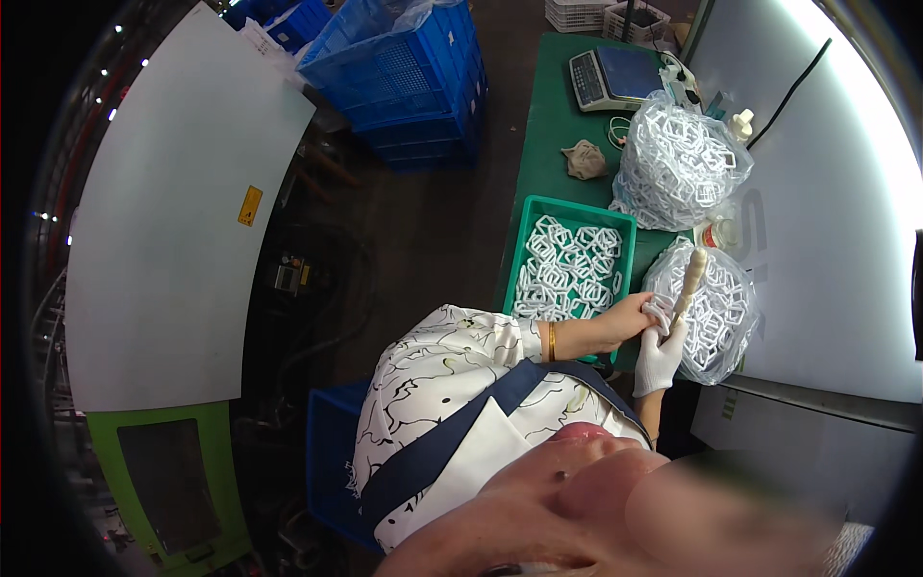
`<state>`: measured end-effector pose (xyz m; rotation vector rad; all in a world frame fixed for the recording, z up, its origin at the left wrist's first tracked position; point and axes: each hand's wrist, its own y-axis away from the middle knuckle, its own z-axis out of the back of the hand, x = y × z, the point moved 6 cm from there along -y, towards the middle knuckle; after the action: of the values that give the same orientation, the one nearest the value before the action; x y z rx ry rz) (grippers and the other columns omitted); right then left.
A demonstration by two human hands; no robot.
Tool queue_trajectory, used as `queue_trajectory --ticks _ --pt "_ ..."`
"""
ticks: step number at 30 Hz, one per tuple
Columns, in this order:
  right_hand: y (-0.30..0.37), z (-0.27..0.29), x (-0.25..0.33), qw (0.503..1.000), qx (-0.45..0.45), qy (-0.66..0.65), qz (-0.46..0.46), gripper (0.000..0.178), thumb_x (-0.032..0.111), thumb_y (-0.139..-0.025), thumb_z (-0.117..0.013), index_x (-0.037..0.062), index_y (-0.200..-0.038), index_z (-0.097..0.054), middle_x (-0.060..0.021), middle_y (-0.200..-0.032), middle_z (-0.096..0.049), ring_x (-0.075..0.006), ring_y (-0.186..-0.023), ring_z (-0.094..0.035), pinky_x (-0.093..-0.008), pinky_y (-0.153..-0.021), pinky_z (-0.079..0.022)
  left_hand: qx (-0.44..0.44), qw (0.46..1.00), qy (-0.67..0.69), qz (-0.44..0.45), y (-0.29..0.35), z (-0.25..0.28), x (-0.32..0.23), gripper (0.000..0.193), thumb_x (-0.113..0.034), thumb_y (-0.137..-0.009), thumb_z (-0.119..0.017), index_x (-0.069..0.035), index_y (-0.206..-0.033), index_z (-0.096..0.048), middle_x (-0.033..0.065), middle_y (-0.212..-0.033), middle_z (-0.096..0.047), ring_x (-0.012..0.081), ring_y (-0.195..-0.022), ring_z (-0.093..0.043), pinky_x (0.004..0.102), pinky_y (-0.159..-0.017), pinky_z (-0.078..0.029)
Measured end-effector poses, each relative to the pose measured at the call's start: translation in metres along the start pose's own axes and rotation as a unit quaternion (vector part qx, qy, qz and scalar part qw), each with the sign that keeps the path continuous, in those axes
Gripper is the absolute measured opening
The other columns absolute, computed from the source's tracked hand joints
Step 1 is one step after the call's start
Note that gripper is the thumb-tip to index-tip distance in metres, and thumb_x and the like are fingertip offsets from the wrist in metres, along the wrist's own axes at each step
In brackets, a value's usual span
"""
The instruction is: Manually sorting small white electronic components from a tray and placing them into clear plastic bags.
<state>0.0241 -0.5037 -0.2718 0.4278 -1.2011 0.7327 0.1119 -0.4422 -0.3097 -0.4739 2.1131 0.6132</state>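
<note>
From the wearer's head, a wide fisheye view faced down, straight edges bending toward its dark rim. The patterned sleeve (442, 351) loomed near at lower centre; the left hand (623, 323) and right hand (660, 365) sat right of centre, blue crates (413, 91) well beyond, at upper centre.

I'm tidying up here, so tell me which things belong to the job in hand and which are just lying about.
Likely in use:
beige-handled tool, in the gloved right hand
something white at the bare left hand
green tray of white frames
nearer clear bag of similar frames

Apparently lying about:
weighing scale
crumpled cloth
blue crates
</note>
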Motion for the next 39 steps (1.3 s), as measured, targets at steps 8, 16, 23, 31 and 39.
queue_trajectory --ticks 8,16,23,31,39 --pt "0.006 -0.006 -0.002 0.993 0.042 0.098 -0.044 0.031 0.011 -0.088 -0.061 0.0055 -0.117 -0.052 -0.0145 -0.095 -0.067 -0.0258 -0.087 -0.069 -0.0355 -0.078 -0.051 0.051 0.809 -0.495 -0.313 0.014 -0.005 -0.062 0.048 -0.001 -0.075 -0.065 -0.009 -0.122 -0.058 0.0127 -0.113 -0.058 0.0370 -0.109 -0.055 0.0420 -0.090 -0.048" --pt "0.018 -0.007 0.016 0.990 0.045 0.131 0.016 0.030 0.025 -0.105 -0.039 0.0058 -0.124 -0.052 -0.0195 -0.104 -0.063 -0.0321 -0.098 -0.063 -0.0378 -0.088 -0.046 -0.041 0.934 -0.256 -0.246 -0.021 0.040 -0.061 0.012 -0.009 -0.097 -0.054 -0.007 -0.107 -0.058 0.0036 -0.086 -0.061 0.0114 -0.080 -0.059 0.0267 -0.068 -0.048" --pt "0.021 -0.005 0.010 0.988 0.057 0.141 0.027 0.028 0.030 -0.104 -0.040 0.0104 -0.107 -0.060 -0.0179 -0.083 -0.064 -0.0354 -0.076 -0.063 -0.0423 -0.070 -0.048 -0.077 0.949 0.296 0.077 -0.039 0.057 -0.030 0.027 -0.020 -0.105 -0.038 -0.007 -0.117 -0.059 0.0039 -0.092 -0.064 0.0174 -0.081 -0.064 0.0344 -0.077 -0.057" --pt "0.010 0.003 0.012 0.992 0.038 0.114 0.028 0.026 0.026 -0.104 -0.040 0.0071 -0.099 -0.058 -0.0171 -0.079 -0.061 -0.0323 -0.070 -0.061 -0.0405 -0.068 -0.047 -0.005 0.930 0.341 0.136 -0.029 0.038 -0.017 0.023 -0.022 -0.105 -0.040 -0.016 -0.117 -0.059 0.0008 -0.086 -0.064 0.0120 -0.071 -0.063 0.0301 -0.067 -0.056" --pt "0.010 0.006 0.009 0.995 0.037 0.091 0.034 0.027 0.024 -0.104 -0.041 0.0051 -0.096 -0.057 -0.0161 -0.076 -0.059 -0.0319 -0.069 -0.060 -0.0389 -0.066 -0.047 -0.006 0.968 0.226 0.105 -0.020 0.031 -0.023 0.027 -0.024 -0.106 -0.036 -0.015 -0.122 -0.057 0.0002 -0.093 -0.063 0.0123 -0.071 -0.061 0.0284 -0.062 -0.054"
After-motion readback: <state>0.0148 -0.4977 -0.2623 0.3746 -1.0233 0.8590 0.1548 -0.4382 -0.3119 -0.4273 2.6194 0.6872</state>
